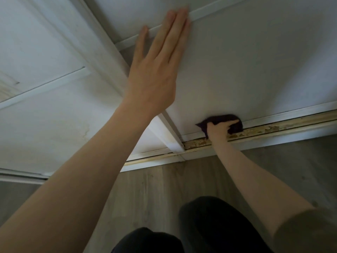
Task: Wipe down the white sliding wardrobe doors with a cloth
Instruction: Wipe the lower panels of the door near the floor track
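A white sliding wardrobe door fills the upper right of the head view, and a second white door lies to its left. My left hand presses flat on the right door, fingers straight and reaching a horizontal trim strip. Low on the same door, just above the bottom rail, my right hand grips a dark purple cloth against the panel.
A worn, rust-stained floor track runs under the doors. A vertical white door edge divides the two panels. Grey wood-look floor lies below, with my dark-clad knees at the bottom of the view.
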